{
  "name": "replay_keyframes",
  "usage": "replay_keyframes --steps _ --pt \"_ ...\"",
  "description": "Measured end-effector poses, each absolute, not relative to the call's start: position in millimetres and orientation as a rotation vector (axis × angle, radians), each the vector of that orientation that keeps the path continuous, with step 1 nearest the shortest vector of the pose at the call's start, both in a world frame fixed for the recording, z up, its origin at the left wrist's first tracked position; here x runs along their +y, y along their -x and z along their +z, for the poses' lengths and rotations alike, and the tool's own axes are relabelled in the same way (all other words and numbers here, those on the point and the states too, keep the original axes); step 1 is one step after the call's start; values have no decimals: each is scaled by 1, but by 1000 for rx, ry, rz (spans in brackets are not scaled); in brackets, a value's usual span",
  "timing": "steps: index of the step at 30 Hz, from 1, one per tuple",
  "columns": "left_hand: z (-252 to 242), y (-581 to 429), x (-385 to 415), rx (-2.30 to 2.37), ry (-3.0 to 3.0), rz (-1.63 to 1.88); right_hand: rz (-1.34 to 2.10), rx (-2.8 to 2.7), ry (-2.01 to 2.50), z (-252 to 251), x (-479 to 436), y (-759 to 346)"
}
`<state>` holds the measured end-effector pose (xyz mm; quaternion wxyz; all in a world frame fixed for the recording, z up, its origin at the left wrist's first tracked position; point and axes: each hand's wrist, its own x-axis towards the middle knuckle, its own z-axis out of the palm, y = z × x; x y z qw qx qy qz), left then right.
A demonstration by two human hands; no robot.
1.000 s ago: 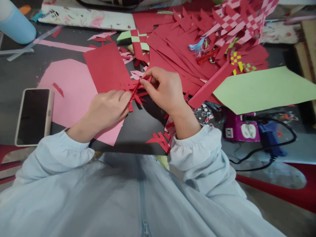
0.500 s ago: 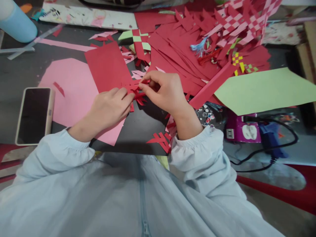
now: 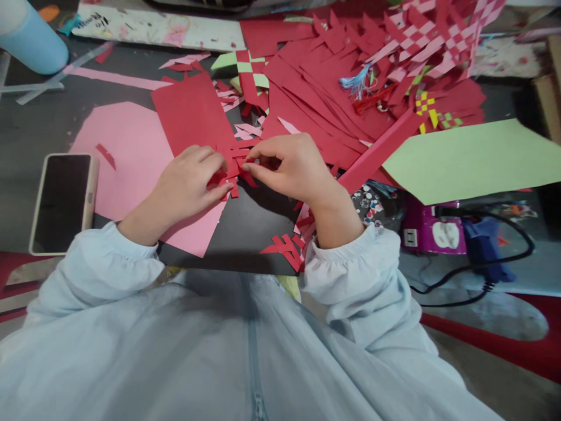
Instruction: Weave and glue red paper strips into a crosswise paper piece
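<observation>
A small bundle of crossed red paper strips (image 3: 232,166) lies between my two hands, over the dark table surface. My right hand (image 3: 293,165) pinches one of the red strips between thumb and forefinger at the bundle's right side. On the left, my left hand (image 3: 186,181) has its thumb and curled fingers apart, touching the bundle's edge. Red paper shows in the gap between them. Beneath that hand is a large pink paper sheet (image 3: 127,134), and a red paper sheet (image 3: 193,114) overlaps it just beyond.
A phone (image 3: 62,202) lies at left, with a blue bottle (image 3: 37,41) behind it. Red paper sheets (image 3: 307,99) and woven paper pieces (image 3: 421,35) fill the back. Green paper (image 3: 473,161), a purple box (image 3: 433,231) and a black cable (image 3: 495,263) are at right.
My left thumb and fingers have spread apart and the fingers have drawn back left off the red strips. The right hand has shifted slightly down and left, still pinching.
</observation>
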<state>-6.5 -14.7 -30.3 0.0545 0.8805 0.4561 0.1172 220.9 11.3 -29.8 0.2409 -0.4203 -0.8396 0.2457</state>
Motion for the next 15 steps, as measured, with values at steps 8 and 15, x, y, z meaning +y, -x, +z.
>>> replay_keyframes --steps 8,15 --pt "-30 5 -15 1416 -2617 361 705 -2394 1186 -23 9 -220" --pt "-31 0 -15 1437 -2592 320 717 -2492 1192 -20 8 -222"
